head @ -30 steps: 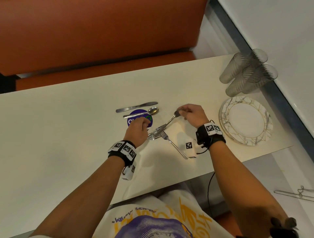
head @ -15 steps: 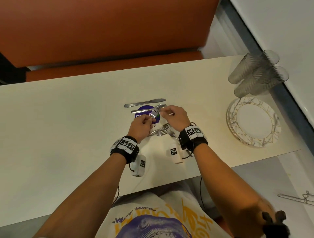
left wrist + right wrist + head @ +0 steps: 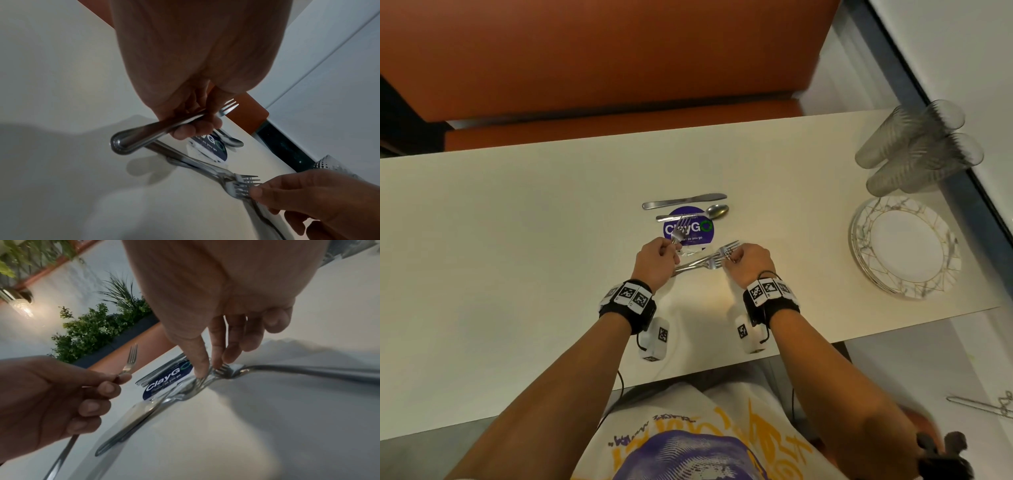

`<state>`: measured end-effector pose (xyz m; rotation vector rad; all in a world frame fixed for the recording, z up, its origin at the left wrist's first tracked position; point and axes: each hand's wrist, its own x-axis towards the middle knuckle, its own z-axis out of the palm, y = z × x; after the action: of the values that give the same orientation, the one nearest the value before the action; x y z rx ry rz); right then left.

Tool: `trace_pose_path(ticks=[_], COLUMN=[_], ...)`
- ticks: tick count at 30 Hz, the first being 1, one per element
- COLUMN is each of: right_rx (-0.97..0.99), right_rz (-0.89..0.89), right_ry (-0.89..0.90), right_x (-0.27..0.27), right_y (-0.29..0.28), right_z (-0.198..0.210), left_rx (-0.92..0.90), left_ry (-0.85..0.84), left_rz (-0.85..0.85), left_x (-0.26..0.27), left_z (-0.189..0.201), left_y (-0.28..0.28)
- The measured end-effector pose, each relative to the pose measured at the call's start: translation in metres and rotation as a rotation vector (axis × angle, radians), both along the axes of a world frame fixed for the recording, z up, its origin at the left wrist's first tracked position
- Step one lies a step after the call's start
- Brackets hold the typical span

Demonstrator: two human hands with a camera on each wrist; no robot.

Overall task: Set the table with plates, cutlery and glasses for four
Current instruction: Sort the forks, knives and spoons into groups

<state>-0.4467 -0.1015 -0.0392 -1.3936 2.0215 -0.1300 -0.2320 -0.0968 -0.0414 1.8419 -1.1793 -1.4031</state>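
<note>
My left hand (image 3: 671, 249) grips the handle of a fork (image 3: 680, 229), whose tines point away over the purple sticker (image 3: 690, 229); the left wrist view shows the fingers curled round the fork's handle (image 3: 156, 131). My right hand (image 3: 729, 255) pinches the tines of a fork in the pile of forks (image 3: 698, 263) lying on the table between my hands; in the right wrist view thumb and forefinger close on those tines (image 3: 211, 372). A knife (image 3: 685, 201) and a spoon (image 3: 700, 213) lie side by side beyond the sticker.
A stack of gold-patterned plates (image 3: 866, 260) sits at the right end of the cream table (image 3: 517, 240). Several clear glasses (image 3: 917, 147) stand behind the plates by the wall. An orange bench (image 3: 619, 126) runs along the far side.
The hands met over the sticker and a fork passed into my left hand. My right hand has since moved back right and down onto the tines of the lying forks.
</note>
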Motion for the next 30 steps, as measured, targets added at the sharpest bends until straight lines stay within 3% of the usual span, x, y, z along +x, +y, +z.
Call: trace_pose_path(ticks=[7, 12, 19, 24, 30], right_rx=[0.023, -0.033, -0.273, -0.377, -0.384], right_rz=[-0.062, -0.129, 0.031, 0.003, -0.025], right_ry=[-0.145, -0.469, -0.410, -0.303, -0.289], right_x=[-0.007, -0.018, -0.017, -0.009, -0.002], right_y=[0.003, -0.001, -0.034, -0.047, -0.047], right_z=[0.005, 0.029, 0.054, 0.056, 0.054], left_rx=[-0.043, -0.116, -0.082, 0.018, 0.019], left_ry=[-0.009, -0.058, -0.043, 0.139, 0.179], left_rz=[-0.012, -0.077, -0.240, -0.217, -0.184], left_x=[0.001, -0.004, -0.023, -0.035, -0.039], left_z=[0.010, 0.014, 0.031, 0.044, 0.047], left_y=[-0.008, -0.019, -0.027, -0.023, -0.021])
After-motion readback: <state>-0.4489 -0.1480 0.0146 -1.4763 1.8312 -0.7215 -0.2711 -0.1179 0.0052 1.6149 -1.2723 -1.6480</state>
